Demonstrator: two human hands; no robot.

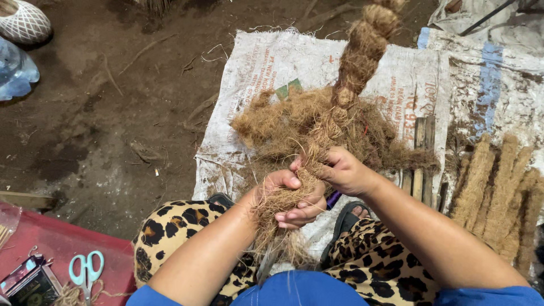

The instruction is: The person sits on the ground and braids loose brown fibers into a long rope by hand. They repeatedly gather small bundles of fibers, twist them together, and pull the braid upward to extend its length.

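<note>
While both hands are clenching loose coir fibre below the twisted coir rope, left hand and right hand are risking slippage, likely unravelling the twist.

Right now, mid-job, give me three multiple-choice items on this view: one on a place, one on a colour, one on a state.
1. Where are the scissors?
A. on the sack
B. lower left, on the red surface
C. in the right hand

2. What colour are the scissors' handles?
A. light teal
B. black
C. orange

3. What are the hands doing?
A. resting open on the knees
B. both gripping the fibre
C. only the left touches the fibre

Answers:
1 B: they lie on the red surface, away from the sack.
2 A: the loops are pale teal.
3 B: the left hand and right hand both close on the fibre below the twisted rope.
</note>
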